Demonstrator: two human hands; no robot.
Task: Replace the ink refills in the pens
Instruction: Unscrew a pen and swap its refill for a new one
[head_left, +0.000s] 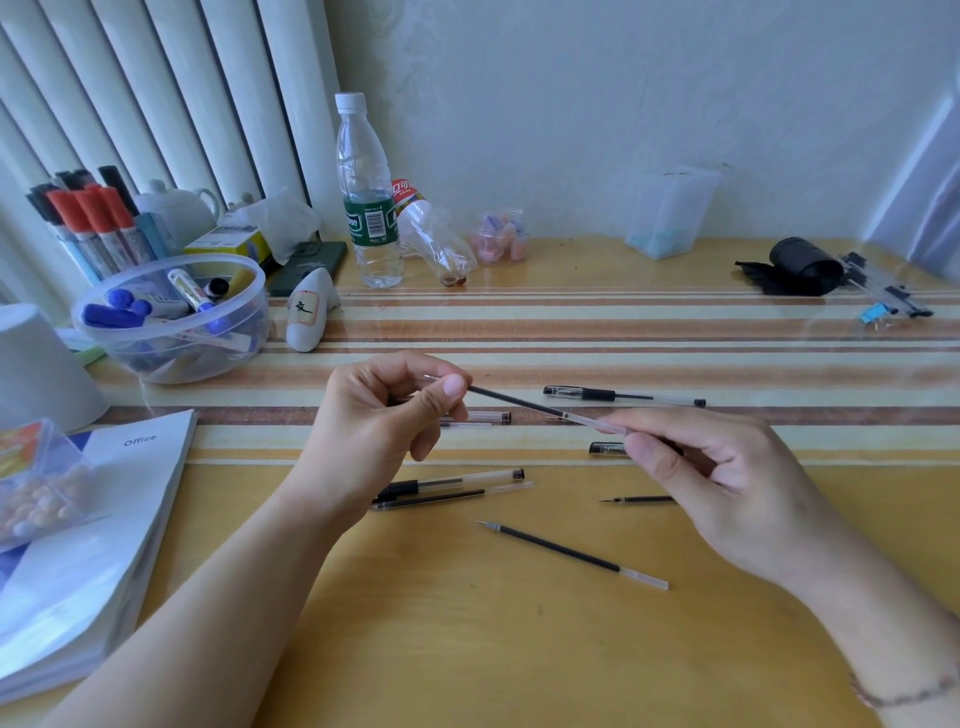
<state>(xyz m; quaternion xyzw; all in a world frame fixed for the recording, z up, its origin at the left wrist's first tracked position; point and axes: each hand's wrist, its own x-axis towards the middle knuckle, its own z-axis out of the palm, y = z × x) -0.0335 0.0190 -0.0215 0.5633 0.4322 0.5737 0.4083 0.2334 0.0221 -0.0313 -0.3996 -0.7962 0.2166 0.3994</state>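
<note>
- Head view: the left hand (387, 410) is raised above the desk (467, 623), thumb and curled fingers pinching the tip end of an ink refill (524, 402).
- The right hand (727, 478) pinches the refill's clear tail end, palm turned inward.
- The refill slants between both hands, off the desk.

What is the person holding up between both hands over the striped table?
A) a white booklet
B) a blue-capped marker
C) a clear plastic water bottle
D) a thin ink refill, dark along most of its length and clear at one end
D: the left hand and the right hand each pinch one end of the thin dark ink refill with a clear end, raised above the striped table.
</note>
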